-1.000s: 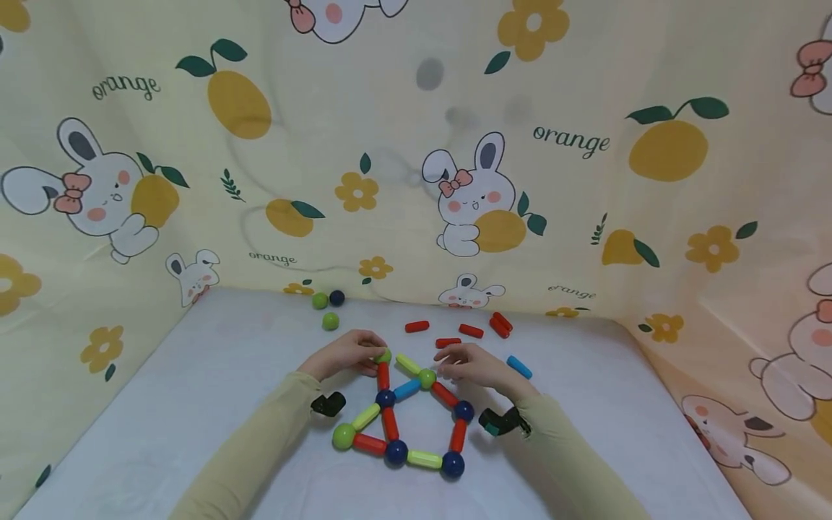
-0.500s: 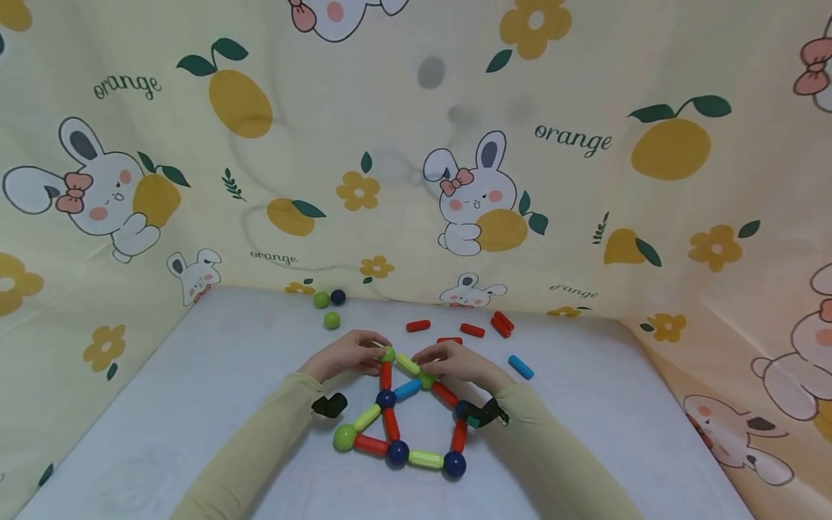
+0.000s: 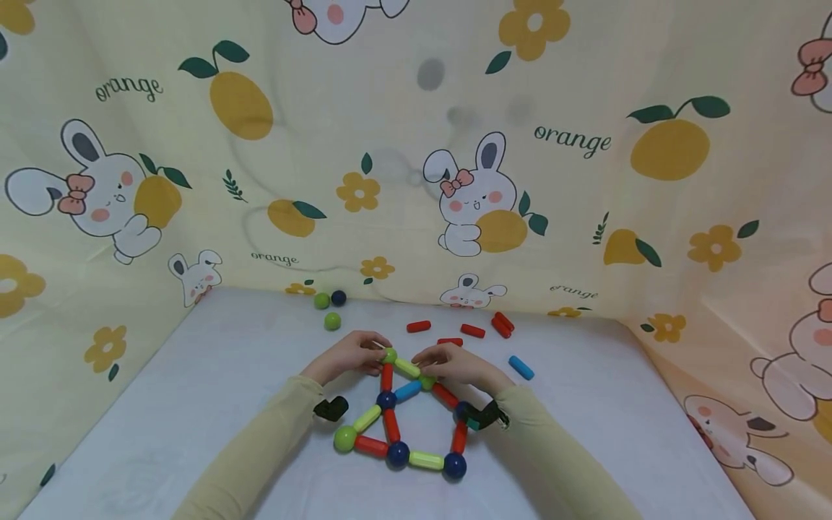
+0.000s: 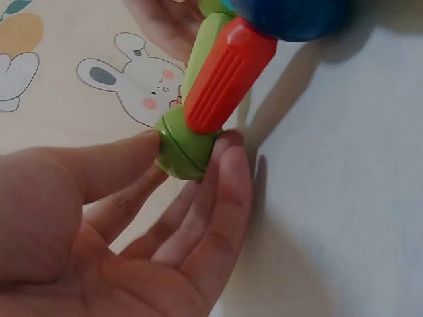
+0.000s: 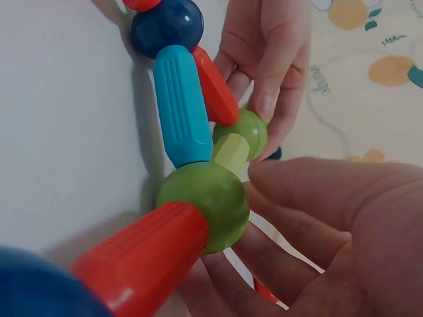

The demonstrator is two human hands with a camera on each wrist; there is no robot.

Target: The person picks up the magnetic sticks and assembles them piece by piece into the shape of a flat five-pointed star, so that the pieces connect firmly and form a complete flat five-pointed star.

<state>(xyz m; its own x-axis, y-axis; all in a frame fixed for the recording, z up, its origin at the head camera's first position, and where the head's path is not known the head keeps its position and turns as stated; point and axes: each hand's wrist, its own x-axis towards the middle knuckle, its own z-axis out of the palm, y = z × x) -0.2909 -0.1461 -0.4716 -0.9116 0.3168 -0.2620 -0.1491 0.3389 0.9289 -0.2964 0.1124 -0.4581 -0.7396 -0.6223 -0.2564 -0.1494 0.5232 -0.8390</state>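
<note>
A flat frame of magnetic balls and sticks lies on the table. My left hand (image 3: pixel 349 355) pinches a green ball (image 4: pixel 187 143) at the far corner between thumb and fingers. From that ball run a red stick (image 4: pixel 229 76) and a light green stick (image 3: pixel 407 367). My right hand (image 3: pixel 460 365) holds another green ball (image 5: pixel 205 206) at the light green stick's other end, fingers curled beneath it and thumb tip right at the joint. A blue stick (image 5: pixel 180 105) links this ball to a dark blue ball (image 3: pixel 386 399). The light green stick now bridges both green balls.
Behind my left hand sit a loose green ball (image 3: pixel 332 321), one more green ball and a dark blue ball (image 3: pixel 339 297). Several loose red sticks (image 3: pixel 419 326) and a blue stick (image 3: pixel 521 367) lie behind and right of my right hand. A printed cloth (image 3: pixel 390 180) rises behind.
My right hand has moved left onto the green ball and stick joint. The gap between the light green stick and the left-hand ball has closed. My left hand keeps its pinch.
</note>
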